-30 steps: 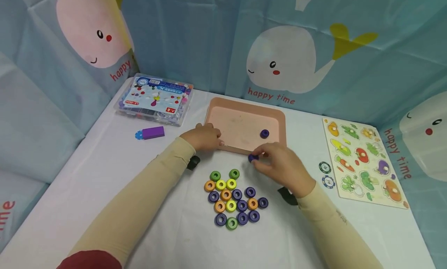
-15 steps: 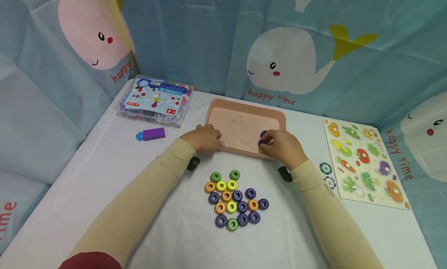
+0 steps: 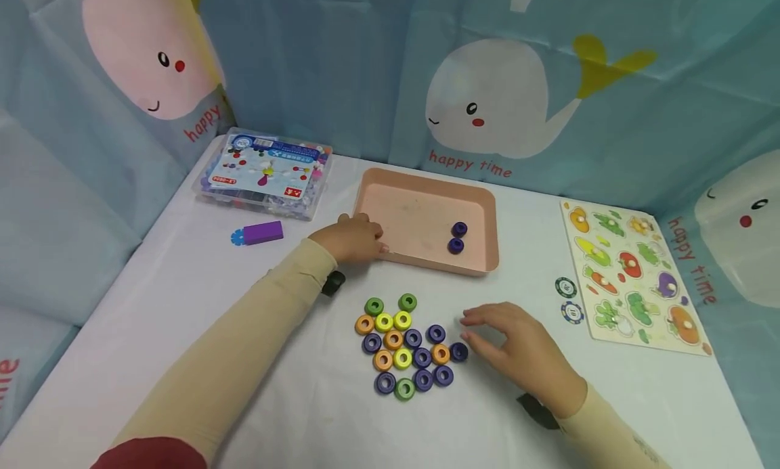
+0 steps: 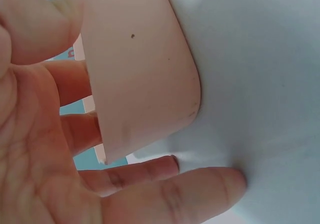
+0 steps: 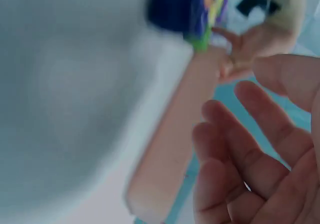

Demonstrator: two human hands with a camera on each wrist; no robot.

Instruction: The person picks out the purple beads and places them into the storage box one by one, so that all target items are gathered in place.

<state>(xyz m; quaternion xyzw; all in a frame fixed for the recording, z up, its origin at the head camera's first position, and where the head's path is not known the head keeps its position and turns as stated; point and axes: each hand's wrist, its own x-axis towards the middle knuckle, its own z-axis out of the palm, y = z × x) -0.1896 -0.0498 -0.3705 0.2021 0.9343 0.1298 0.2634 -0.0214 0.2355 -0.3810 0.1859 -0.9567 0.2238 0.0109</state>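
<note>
At the near left corner of the shallow pink tray (image 3: 426,258), my left hand (image 3: 350,239) grips the wall. In the left wrist view the thumb (image 4: 45,26) lies on one side of that wall and two fingers pass behind it; the other two reach down by the white cloth. Two dark purple ring beads (image 3: 456,246) sit inside the tray at its right. My right hand (image 3: 527,350) holds nothing, its fingers spread close to a purple ring bead (image 3: 459,352) at the right edge of a cluster of green, yellow, orange and purple ring beads (image 3: 403,359).
A clear plastic case (image 3: 262,174) with a printed label stands at the back left, a purple block (image 3: 263,233) in front of it. On the right lie a vegetable puzzle board (image 3: 634,279) and two poker chips (image 3: 572,312). A whale-print curtain (image 3: 341,70) borders the table.
My right hand put a second purple ring bead into the tray, let it go, and came back toward the cluster. My left hand stayed at the tray's corner.
</note>
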